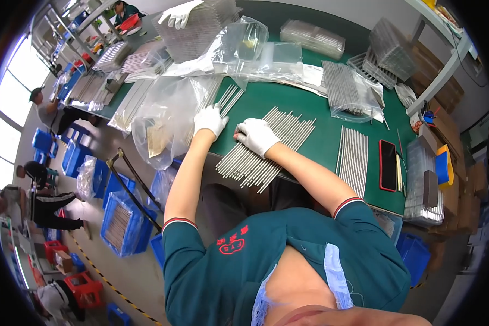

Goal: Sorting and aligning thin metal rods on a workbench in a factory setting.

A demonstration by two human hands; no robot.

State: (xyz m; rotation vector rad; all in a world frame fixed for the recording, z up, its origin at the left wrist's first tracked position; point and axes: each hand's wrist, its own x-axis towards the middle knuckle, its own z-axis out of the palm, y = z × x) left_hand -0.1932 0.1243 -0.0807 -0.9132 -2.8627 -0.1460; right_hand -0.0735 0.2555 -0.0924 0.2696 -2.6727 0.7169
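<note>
Both my hands wear white gloves. My left hand [209, 119] lies flat on the green table mat [320, 141], at the edge of a clear plastic bag [165, 117] and next to a few thin metal rods [229, 99]. My right hand [256, 136] rests with curled fingers on a wide spread of thin metal rods [269, 149] lying side by side near the table's front edge. Whether its fingers pinch any rod cannot be seen.
A second row of rods [353, 157] lies to the right, beside a dark phone in a red case [387, 164]. More bagged rods [348, 89], clear plastic trays [418, 185] and bags crowd the back. Blue crates [122, 223] stand on the floor at left. Another person's gloved hand [179, 13] is at the far end.
</note>
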